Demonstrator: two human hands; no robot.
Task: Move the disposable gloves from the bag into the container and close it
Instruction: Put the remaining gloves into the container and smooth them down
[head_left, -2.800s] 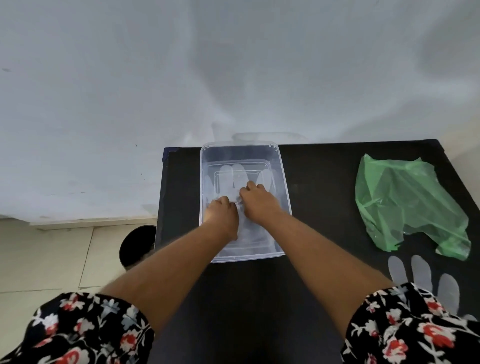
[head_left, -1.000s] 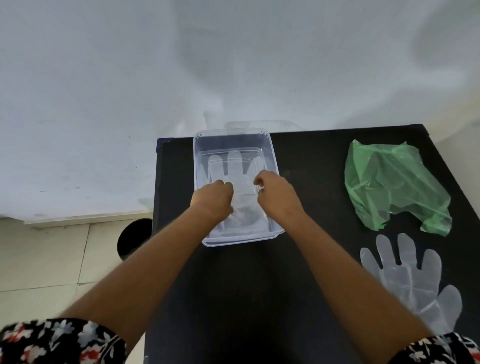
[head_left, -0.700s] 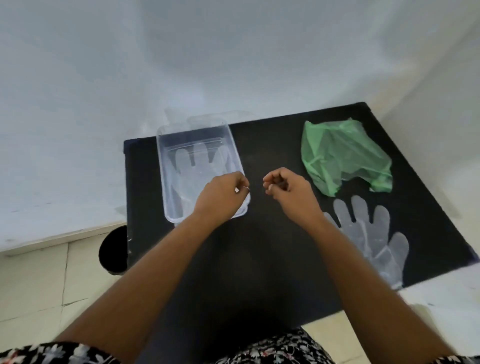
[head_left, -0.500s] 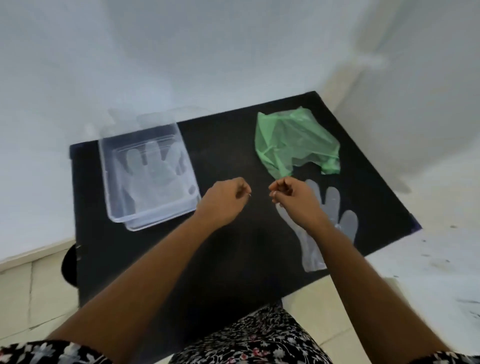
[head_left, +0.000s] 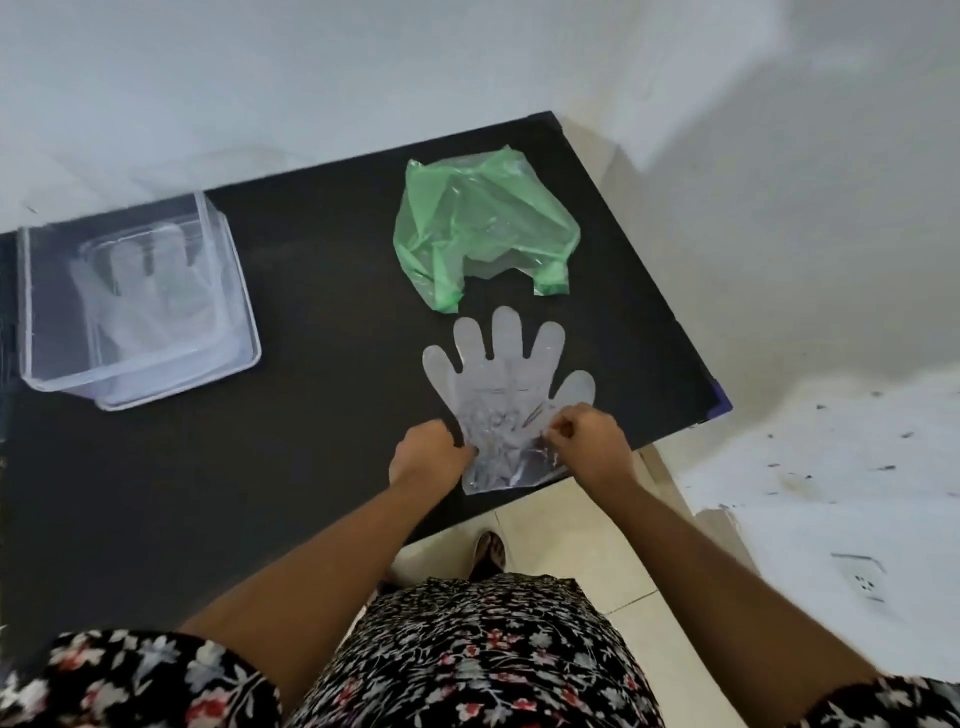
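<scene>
Fingers of left hand (head_left: 428, 454) and right hand (head_left: 587, 441) pinching clear glove (head_left: 506, 384) cuff, table (head_left: 322, 312) edge

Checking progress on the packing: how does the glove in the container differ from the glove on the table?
The glove in the container lies inside the clear container, untouched; the glove on the table lies on the black table. The latter's cuff is pinched by the left hand and right hand. Both are clear, flat, fingers spread.

Single head view, looking steeply down over black table (head_left: 322, 332), close range.
</scene>
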